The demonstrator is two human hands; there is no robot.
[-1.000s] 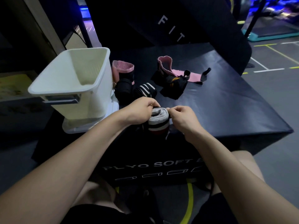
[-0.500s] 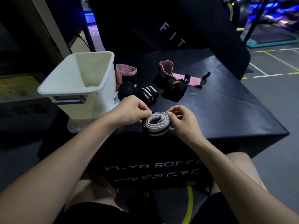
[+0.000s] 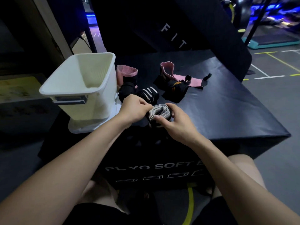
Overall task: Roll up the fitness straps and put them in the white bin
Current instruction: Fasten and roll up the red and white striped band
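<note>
While both hands' fingers (image 3: 146, 106) pinch grey strap roll (image 3: 159, 111), black plyo box (image 3: 227, 114) fronts dim gym.

Rolled strap's (image 3: 159, 112) lower half behind both hands (image 3: 174, 121)

The bin (image 3: 84, 88) stands on the left part of the plyo box (image 3: 227, 114), upon a flat lid (image 3: 84, 127). Just right of the bin two rolled straps (image 3: 128, 82) stand one behind the other, a striped roll (image 3: 148, 94) lies beside them, and further right, toward the back, sprawls a heap of unrolled straps (image 3: 177, 82). At the box's near edge, in front of the striped roll, a rolled strap (image 3: 158, 112) sits between the left hand (image 3: 134, 108) and the right hand (image 3: 175, 120), both gripping it.
</note>
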